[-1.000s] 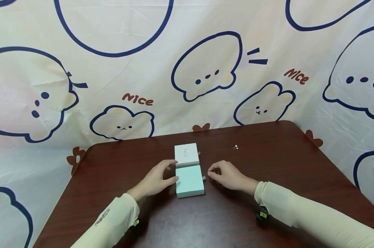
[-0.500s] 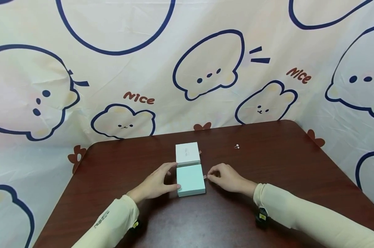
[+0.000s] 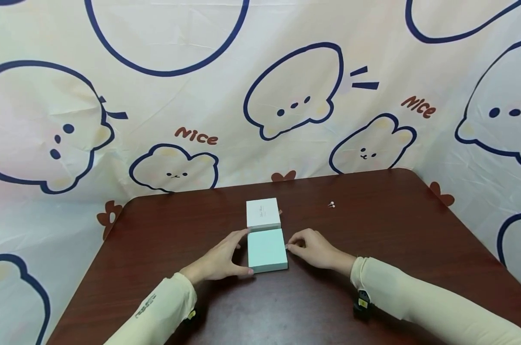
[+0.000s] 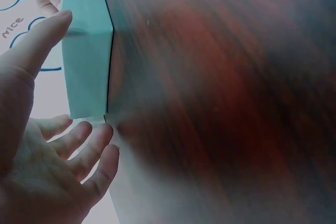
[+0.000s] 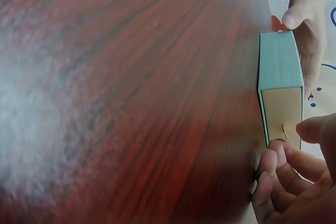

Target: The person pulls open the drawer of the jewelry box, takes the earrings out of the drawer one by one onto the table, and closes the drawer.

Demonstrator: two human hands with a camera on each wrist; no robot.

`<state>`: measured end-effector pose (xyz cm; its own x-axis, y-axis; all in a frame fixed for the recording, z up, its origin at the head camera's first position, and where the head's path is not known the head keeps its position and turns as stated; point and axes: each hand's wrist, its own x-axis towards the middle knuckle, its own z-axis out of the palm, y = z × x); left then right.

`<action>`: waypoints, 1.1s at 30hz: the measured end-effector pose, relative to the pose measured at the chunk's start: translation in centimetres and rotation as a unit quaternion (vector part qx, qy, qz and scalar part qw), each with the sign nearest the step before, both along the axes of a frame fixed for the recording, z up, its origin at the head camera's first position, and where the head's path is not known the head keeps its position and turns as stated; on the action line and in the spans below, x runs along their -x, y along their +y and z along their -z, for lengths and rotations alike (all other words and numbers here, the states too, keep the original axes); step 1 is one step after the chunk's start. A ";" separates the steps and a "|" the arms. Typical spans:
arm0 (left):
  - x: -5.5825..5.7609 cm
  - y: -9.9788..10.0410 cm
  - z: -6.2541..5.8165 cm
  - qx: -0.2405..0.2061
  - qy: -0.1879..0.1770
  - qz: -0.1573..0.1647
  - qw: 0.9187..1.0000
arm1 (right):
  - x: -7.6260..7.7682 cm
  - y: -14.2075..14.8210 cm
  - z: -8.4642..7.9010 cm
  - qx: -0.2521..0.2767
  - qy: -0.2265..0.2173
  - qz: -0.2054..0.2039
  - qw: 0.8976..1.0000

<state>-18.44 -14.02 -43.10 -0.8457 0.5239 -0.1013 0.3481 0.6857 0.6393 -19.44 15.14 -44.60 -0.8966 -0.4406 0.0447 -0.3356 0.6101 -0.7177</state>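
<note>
In the head view, we see the mint box [image 3: 267, 249] flat near the middle of the desk [image 3: 372, 215], the white-topped box [image 3: 262, 212] just behind it; two tiny white-tipped pieces [image 3: 332, 204] lie towards the far edge. The left hand [image 3: 219, 258] spans the mint box's left side, thumb at the near corner, while the right hand [image 3: 316, 249] curls at its right side. In the left wrist view, we find the left fingers spread and relaxed, not wrapped round the box; so light a brace might let any rightward tug drag or twist it. In the right wrist view, we see a small tab [image 5: 286, 131] on the box's pale inner face [image 5: 278, 108], between thumb and forefinger; we cannot tell whether they pinch it. A shallow hold could let the tab slip away, and a crooked pull might jam the inner part.
</note>
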 end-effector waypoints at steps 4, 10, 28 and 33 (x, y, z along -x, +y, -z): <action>-0.1 0.0 0.0 -0.002 -0.007 0.001 1.000 | 0.0 -0.2 0.0 0.002 -0.001 -0.004 1.000; -0.1 0.3 -0.1 0.005 -0.008 -0.007 1.000 | 0.0 -0.3 0.1 0.003 0.000 -0.004 1.000; 0.4 0.6 0.1 0.021 -0.001 -0.010 1.000 | 0.9 0.3 0.8 0.035 -0.020 -0.046 0.998; 0.6 0.6 0.3 0.026 -0.004 -0.004 1.000 | 1.0 0.4 0.8 0.033 -0.025 -0.053 0.998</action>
